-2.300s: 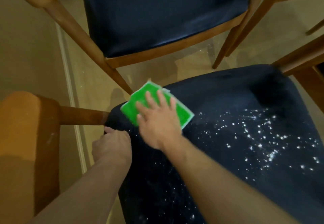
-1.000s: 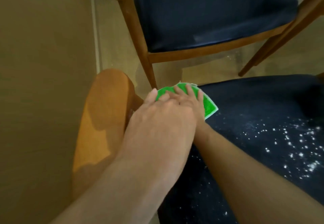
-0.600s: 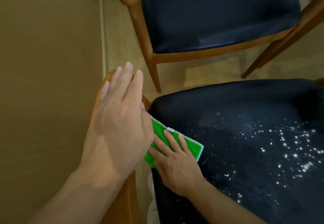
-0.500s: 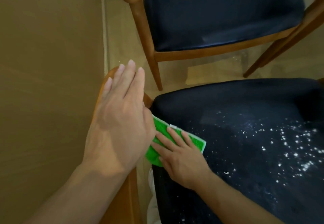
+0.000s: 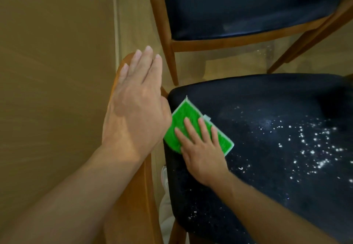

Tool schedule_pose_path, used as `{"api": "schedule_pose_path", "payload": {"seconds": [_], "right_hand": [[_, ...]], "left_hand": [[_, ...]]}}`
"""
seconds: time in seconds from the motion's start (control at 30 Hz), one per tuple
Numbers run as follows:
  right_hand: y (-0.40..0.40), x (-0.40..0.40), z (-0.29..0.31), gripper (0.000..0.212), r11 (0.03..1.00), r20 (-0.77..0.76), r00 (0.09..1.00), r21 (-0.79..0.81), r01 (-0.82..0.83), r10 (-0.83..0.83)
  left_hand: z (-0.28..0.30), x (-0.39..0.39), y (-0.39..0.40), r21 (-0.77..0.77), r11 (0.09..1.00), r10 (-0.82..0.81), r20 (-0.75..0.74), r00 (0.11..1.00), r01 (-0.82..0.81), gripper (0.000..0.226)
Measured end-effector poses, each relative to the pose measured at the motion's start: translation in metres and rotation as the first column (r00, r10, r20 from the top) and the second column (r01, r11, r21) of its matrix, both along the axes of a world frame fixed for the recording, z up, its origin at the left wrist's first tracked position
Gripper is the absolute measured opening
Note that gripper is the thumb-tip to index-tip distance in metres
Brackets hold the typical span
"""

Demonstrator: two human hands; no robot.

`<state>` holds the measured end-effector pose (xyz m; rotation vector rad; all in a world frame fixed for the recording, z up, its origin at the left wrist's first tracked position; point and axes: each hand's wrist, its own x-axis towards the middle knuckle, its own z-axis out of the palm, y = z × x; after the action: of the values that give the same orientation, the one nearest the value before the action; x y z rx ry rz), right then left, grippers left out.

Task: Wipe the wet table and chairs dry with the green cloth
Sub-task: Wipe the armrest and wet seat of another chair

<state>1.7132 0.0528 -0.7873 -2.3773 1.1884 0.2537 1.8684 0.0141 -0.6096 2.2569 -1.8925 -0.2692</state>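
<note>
While the right hand (image 5: 203, 157) presses flat, fingers spread, on the one green cloth (image 5: 188, 123) at the near chair seat (image 5: 267, 100)'s left edge, the left hand (image 5: 133, 108) rests open on its wooden backrest (image 5: 137, 205); two chairs show, the second chair (image 5: 248, 5) beyond

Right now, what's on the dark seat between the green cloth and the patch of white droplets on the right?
In the head view, only bare dark blue seat cushion lies between the green cloth and the white droplets.
</note>
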Motion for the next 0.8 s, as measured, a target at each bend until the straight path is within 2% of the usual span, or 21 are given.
{"api": "schedule_pose_path", "payload": {"seconds": [0.13, 0.3, 0.37, 0.47, 0.57, 0.67, 0.73, 0.8], "right_hand": [[0.032, -0.024, 0.007, 0.054, 0.989, -0.024, 0.989, 0.028, -0.143, 0.143], [-0.001, -0.032, 0.001, 0.054, 0.983, 0.001, 0.983, 0.010, -0.183, 0.183], [-0.026, -0.033, -0.001, 0.056, 0.997, -0.014, 0.997, -0.028, -0.072, 0.071], [-0.079, -0.057, -0.008, 0.058, 0.971, -0.032, 0.977, -0.124, 0.205, -0.210], [-0.116, -0.115, -0.011, 0.057, 0.869, -0.038, 0.884, -0.209, 0.448, -0.465], [-0.119, -0.149, -0.008, 0.056, 0.742, -0.068, 0.745, -0.185, 0.644, -0.663], [-0.112, -0.131, -0.007, 0.056, 0.663, -0.061, 0.665, -0.186, 0.725, -0.745], [-0.099, -0.100, -0.004, 0.057, 0.643, -0.067, 0.644, -0.186, 0.743, -0.762]], "left_hand": [[0.000, -0.002, -0.001, 0.006, 1.000, 0.014, 0.026, 1.000, -0.014, 0.061], [0.004, -0.005, -0.004, 0.047, 0.999, 0.003, 0.097, 0.995, -0.007, 0.062], [0.006, -0.006, -0.005, 0.092, 0.996, -0.011, 0.131, 0.991, -0.001, 0.063], [0.008, -0.018, -0.001, 0.147, 0.987, -0.098, 0.254, 0.962, 0.062, 0.062], [0.004, -0.050, 0.005, 0.126, 0.971, -0.222, 0.173, 0.960, 0.202, 0.062], [-0.017, -0.071, 0.002, 0.452, 0.870, -0.275, 0.114, 0.955, 0.196, 0.072], [-0.034, -0.077, -0.005, 0.692, 0.710, -0.284, 0.118, 0.952, 0.126, 0.076], [-0.047, -0.080, -0.008, 0.794, 0.601, -0.320, 0.134, 0.938, 0.092, 0.073]]}}
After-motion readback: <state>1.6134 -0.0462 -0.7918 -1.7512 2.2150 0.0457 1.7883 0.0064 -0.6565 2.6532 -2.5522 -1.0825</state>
